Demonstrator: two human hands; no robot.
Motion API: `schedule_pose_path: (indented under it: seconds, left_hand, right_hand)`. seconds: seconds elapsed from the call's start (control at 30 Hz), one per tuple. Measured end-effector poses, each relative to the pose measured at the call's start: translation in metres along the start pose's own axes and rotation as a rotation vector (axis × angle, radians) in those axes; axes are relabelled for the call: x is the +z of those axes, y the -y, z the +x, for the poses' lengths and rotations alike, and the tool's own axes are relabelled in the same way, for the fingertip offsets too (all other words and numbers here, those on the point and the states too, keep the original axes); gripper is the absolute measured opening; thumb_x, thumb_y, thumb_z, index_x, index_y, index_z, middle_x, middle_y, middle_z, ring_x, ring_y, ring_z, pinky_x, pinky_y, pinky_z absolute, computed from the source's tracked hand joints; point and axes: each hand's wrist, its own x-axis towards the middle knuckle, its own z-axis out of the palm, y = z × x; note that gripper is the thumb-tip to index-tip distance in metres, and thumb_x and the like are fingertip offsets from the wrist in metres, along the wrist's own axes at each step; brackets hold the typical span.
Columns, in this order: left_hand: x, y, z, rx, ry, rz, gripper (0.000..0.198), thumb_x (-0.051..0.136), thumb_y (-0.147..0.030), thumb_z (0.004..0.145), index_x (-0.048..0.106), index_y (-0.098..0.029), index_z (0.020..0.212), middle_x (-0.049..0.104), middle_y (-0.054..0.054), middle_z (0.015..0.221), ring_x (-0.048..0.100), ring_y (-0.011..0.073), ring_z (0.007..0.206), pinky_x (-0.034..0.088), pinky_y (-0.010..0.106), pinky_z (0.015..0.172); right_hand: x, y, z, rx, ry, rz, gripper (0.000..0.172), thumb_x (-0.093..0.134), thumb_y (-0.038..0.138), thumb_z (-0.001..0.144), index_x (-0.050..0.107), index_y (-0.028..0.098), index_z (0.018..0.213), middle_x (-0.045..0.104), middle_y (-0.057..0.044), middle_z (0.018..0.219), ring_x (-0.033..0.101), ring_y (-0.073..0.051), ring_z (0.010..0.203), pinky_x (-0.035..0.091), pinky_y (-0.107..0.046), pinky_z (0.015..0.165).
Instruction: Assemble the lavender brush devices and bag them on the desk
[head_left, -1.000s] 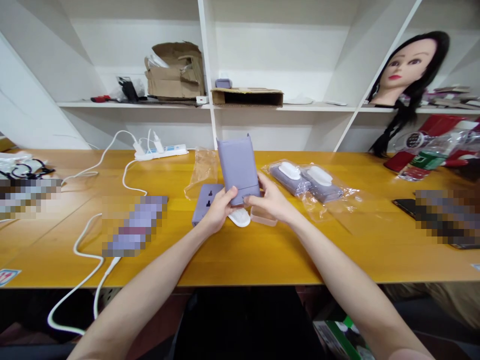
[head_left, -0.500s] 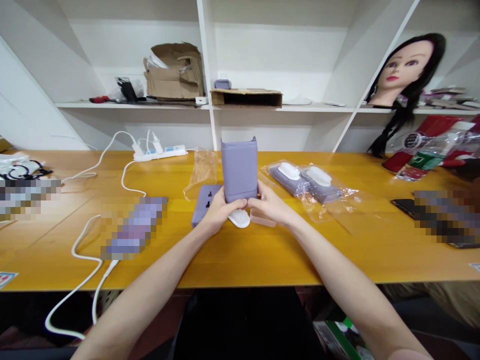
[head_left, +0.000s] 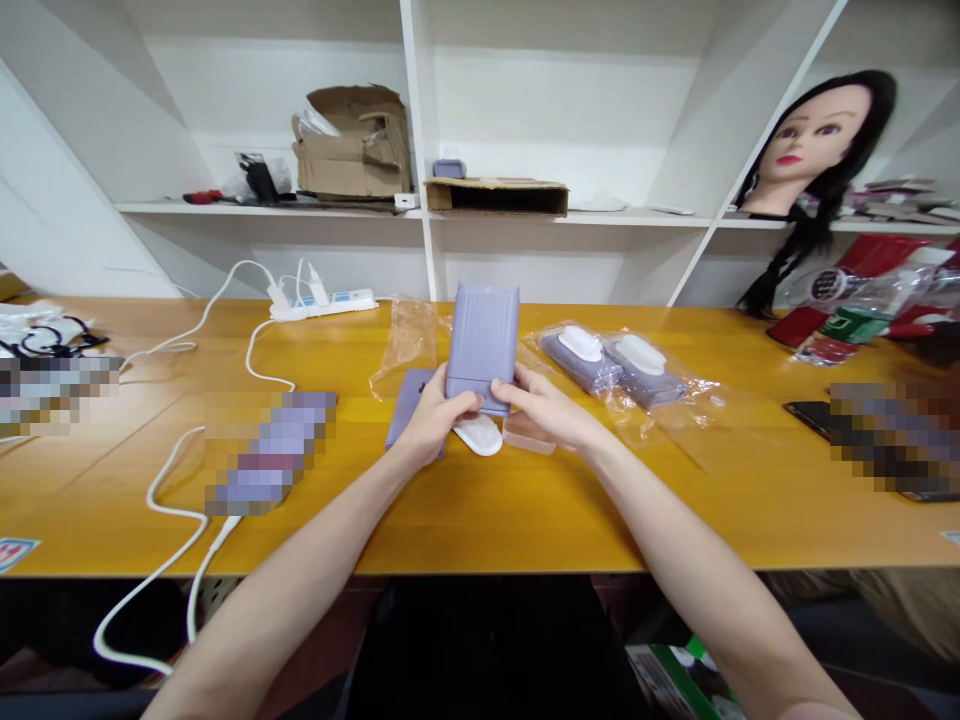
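Observation:
Both my hands hold a purple ribbed plastic case (head_left: pixel 482 345) upright above the yellow table (head_left: pixel 480 500). My left hand (head_left: pixel 433 418) grips its lower left corner and my right hand (head_left: pixel 541 405) pinches its lower right edge. Under my hands lie a purple socket block (head_left: pixel 406 410), a white oval part (head_left: pixel 480 434) and a clear lid (head_left: pixel 529 434).
A clear bag (head_left: pixel 622 365) with two purple-and-white units lies to the right, an empty bag (head_left: pixel 409 340) behind my hands. A white power strip (head_left: pixel 322 303) with cables sits at back left. Shelves hold a cardboard box (head_left: pixel 352 145) and a mannequin head (head_left: pixel 814 150).
The purple case has been turned in my hands: its rounded closed end now points up and its ribbed face shows. Both hands keep their grip at its lower end.

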Motion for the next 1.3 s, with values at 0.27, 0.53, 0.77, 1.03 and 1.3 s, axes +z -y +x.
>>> schedule_pose_path:
  seconds: [0.27,0.53,0.77,1.03,1.3]
  left_hand:
    - [-0.010,0.004,0.004,-0.011,0.076,0.040,0.040,0.060,-0.019,0.053,0.051,-0.019,0.093,0.056,-0.004,0.073,0.053,0.0120,0.066,0.045,0.024,0.060]
    - [-0.006,0.004,0.004,0.028,0.079,0.093,0.034,0.060,-0.020,0.054,0.051,-0.018,0.087,0.053,-0.005,0.067,0.048,0.0101,0.058,0.042,0.024,0.056]
    - [-0.005,0.009,0.003,0.110,0.058,0.037,0.043,0.057,-0.016,0.052,0.045,-0.019,0.093,0.051,-0.008,0.058,0.045,0.0083,0.048,0.038,0.022,0.049]
    - [-0.009,0.010,0.005,0.165,0.073,0.086,0.042,0.056,-0.015,0.055,0.043,-0.020,0.095,0.047,-0.010,0.054,0.039,0.0076,0.047,0.032,0.021,0.046]
    - [-0.004,0.005,0.001,0.353,-0.081,0.441,0.053,0.063,-0.020,0.060,0.040,-0.020,0.107,0.060,0.004,0.096,0.061,0.0185,0.082,0.047,0.032,0.073]
  right_hand:
    - [0.006,0.000,-0.008,0.013,-0.029,-0.341,0.044,0.044,0.051,0.090,0.045,0.020,0.121,0.057,-0.011,0.120,0.064,-0.016,0.071,0.056,-0.040,0.071]
    - [0.008,0.014,-0.013,0.045,-0.096,-0.483,0.046,0.037,0.051,0.093,0.040,0.017,0.124,0.064,-0.007,0.085,0.059,-0.019,0.060,0.051,-0.041,0.068]
    - [0.011,0.016,-0.017,-0.025,-0.083,-0.549,0.049,0.034,0.049,0.094,0.036,0.017,0.131,0.064,-0.014,0.109,0.061,-0.028,0.099,0.047,-0.045,0.084]
    - [0.008,0.016,-0.016,-0.018,-0.062,-0.538,0.049,0.037,0.050,0.093,0.040,0.019,0.130,0.063,-0.012,0.106,0.063,-0.025,0.087,0.049,-0.043,0.080]
    - [-0.003,0.012,-0.006,-0.154,-0.518,-0.343,0.071,0.057,0.058,0.080,0.033,0.022,0.136,0.060,-0.005,0.096,0.058,-0.016,0.062,0.050,-0.040,0.074]
